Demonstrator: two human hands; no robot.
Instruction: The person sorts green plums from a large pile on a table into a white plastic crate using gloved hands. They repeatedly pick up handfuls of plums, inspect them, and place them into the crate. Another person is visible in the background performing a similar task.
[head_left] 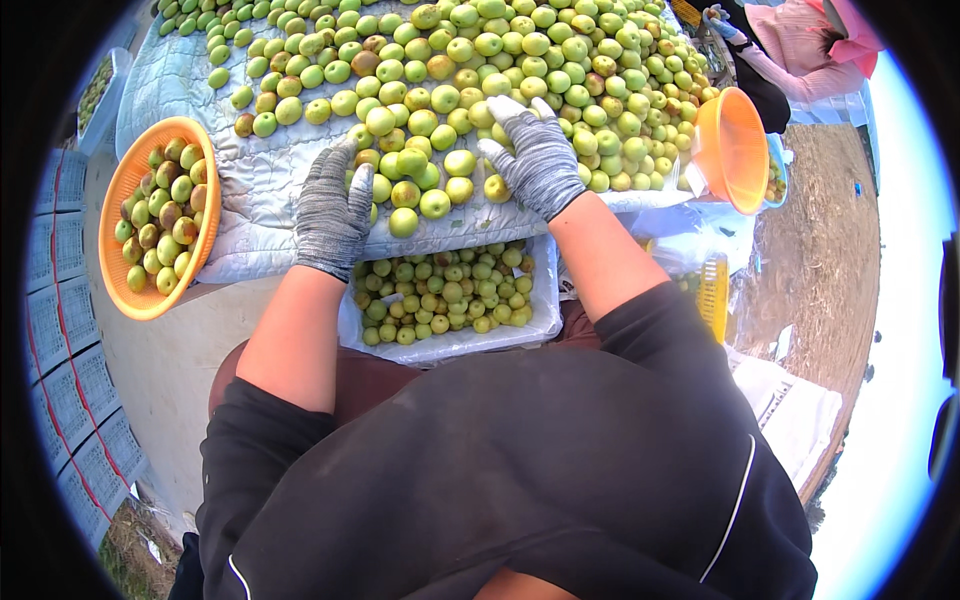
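A broad heap of round green jujubes (480,60), some blushed brown, covers a quilted pale cloth (255,200) on the table. My left hand (332,212), in a grey knitted glove, lies at the heap's near left edge with fingers stretched and thumb apart. Across a small cluster of jujubes (408,190), my right hand (538,158) wears a matching glove with pale fingertips. Its fingers are spread over the fruit, touching some at the near edge. Neither hand grips a fruit that I can see. Below the table edge, a white lined crate (545,315) in front of my lap holds more jujubes.
An orange basket (112,245) of browner jujubes stands at the left table edge. Another orange basket (742,150) sits tilted at the right edge, near a yellow crate (714,298). Stacked cartons (70,300) line the far left. A person in pink (800,50) sits at the upper right.
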